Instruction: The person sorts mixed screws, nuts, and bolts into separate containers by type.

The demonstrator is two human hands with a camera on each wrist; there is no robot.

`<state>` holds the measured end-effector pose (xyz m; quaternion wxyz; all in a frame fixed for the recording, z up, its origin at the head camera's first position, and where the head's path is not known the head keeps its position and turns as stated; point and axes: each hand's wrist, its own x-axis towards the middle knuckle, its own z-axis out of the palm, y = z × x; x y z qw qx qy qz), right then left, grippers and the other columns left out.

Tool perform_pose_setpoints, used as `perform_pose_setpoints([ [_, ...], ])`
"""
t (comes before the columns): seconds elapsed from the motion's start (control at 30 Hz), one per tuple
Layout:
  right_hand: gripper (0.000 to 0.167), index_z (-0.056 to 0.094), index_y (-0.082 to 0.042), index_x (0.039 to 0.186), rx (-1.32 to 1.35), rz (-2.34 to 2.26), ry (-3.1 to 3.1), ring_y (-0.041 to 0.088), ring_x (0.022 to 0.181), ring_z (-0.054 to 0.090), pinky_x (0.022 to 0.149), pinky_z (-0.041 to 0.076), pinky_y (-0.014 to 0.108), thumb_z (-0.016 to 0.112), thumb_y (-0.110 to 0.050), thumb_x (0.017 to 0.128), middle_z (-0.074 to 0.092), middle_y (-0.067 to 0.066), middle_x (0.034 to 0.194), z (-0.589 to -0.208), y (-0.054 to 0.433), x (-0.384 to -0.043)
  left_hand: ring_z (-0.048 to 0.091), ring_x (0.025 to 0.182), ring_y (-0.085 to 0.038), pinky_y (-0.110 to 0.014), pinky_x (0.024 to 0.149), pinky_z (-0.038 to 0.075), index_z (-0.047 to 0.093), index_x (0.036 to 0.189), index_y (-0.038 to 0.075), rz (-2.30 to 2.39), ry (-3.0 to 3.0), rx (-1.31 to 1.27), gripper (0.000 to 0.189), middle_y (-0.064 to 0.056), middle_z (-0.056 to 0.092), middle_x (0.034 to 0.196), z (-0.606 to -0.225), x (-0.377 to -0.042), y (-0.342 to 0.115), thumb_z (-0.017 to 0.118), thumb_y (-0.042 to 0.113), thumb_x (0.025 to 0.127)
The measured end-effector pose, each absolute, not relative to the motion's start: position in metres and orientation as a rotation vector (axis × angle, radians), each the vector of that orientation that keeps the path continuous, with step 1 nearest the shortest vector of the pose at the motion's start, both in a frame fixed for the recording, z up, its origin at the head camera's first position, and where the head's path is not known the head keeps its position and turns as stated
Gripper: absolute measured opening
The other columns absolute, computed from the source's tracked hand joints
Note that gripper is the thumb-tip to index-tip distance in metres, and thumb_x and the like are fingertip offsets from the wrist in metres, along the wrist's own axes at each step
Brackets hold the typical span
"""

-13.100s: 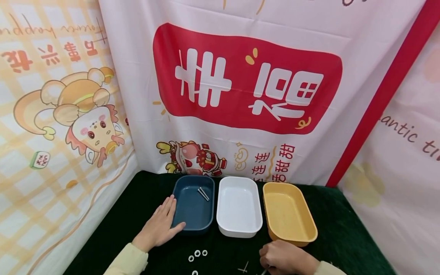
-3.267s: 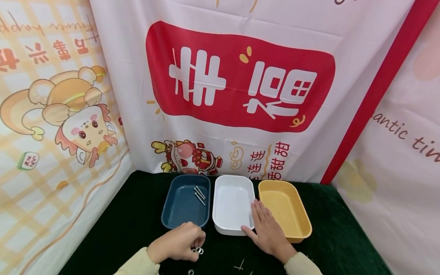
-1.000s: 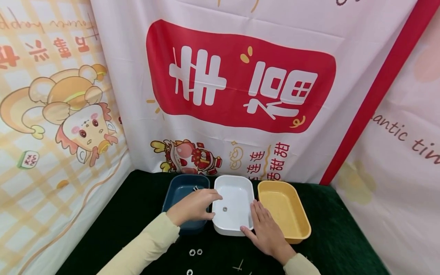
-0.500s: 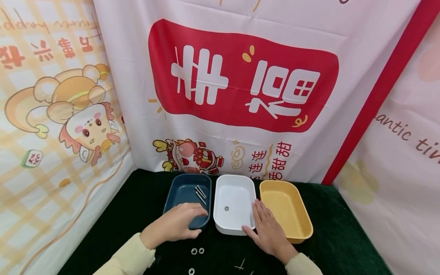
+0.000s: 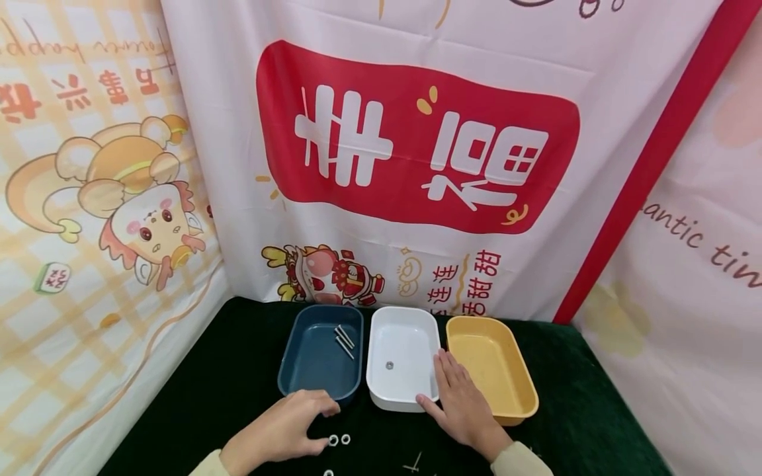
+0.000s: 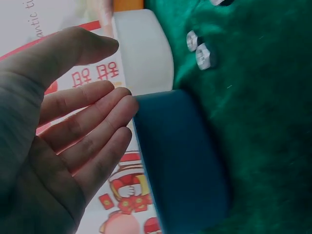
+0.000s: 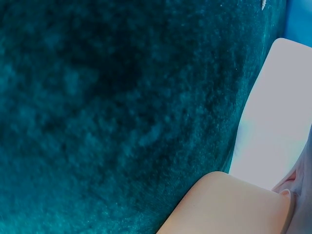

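My left hand [image 5: 286,426] hovers in front of the blue tray [image 5: 286,377], fingers loosely bent and nothing in them. Its thumb tip comes right up to a metal nut [image 5: 333,440], with a second nut [image 5: 346,439] just to the right. A third nut [image 5: 329,473] shows at the bottom edge. In the left wrist view the palm [image 6: 63,161] is bare, and the nuts [image 6: 204,56] lie on the cloth beyond the trays. My right hand [image 5: 467,403] rests with straight fingers on the right rim of the white tray [image 5: 405,402]. One nut [image 5: 389,365] lies inside that tray.
Several silver bolts [image 5: 344,342] lie in the blue tray. The yellow tray [image 5: 530,396] stands at the right, partly behind my right hand. Thin, pale metal pieces [image 5: 413,463] lie on the dark green cloth [image 5: 595,410] near the front. A printed curtain [image 5: 381,264] hangs behind the trays.
My left hand has drawn back from over the white tray to the nuts. Since 3.3 s ago one nut has gone from cloth to tray. The right hand stays on the white rim.
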<state>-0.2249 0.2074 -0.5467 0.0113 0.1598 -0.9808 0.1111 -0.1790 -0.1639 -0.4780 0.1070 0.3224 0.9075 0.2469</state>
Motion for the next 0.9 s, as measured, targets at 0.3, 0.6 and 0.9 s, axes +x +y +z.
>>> perform_pose_setpoints([
  [0.3, 0.098, 0.017, -0.011, 0.17, 0.498, 0.343, -3.054, 0.03, 0.166, 0.014, 0.133, 0.022, 0.053, 0.042, -0.076, 0.101, 0.011, 0.006, 0.18, -0.548, 0.207, -0.225, 0.068, 0.104, -0.003, -0.032, 0.09, 0.062, 0.075, 0.12, 0.018, 0.684, 2.683, 0.913, 0.036, 0.005, 0.075, 0.115, -0.505, -0.175, -0.168, 0.085, 0.026, 0.086],
  [0.6, 0.099, 0.016, -0.012, 0.17, 0.499, 0.326, -3.059, 0.029, 0.167, 0.014, 0.134, 0.022, 0.052, 0.039, -0.078, 0.1, 0.01, 0.005, 0.18, -0.55, 0.206, -0.224, 0.068, 0.099, -0.002, -0.032, 0.086, 0.062, 0.076, 0.118, 0.019, 0.643, 2.662, 0.859, 0.034, 0.007, 0.074, 0.112, -0.525, -0.179, -0.165, 0.085, 0.026, 0.086],
  [0.9, 0.097, 0.018, -0.007, 0.169, 0.522, 0.344, -3.065, 0.032, 0.166, 0.016, 0.133, 0.021, 0.057, 0.044, -0.072, 0.102, 0.013, 0.011, 0.179, -0.545, 0.205, -0.224, 0.065, 0.09, -0.001, -0.032, 0.078, 0.06, 0.076, 0.108, 0.022, 0.528, 2.714, 0.885, 0.025, 0.011, 0.072, 0.102, -0.536, -0.184, -0.154, 0.085, 0.023, 0.084],
])
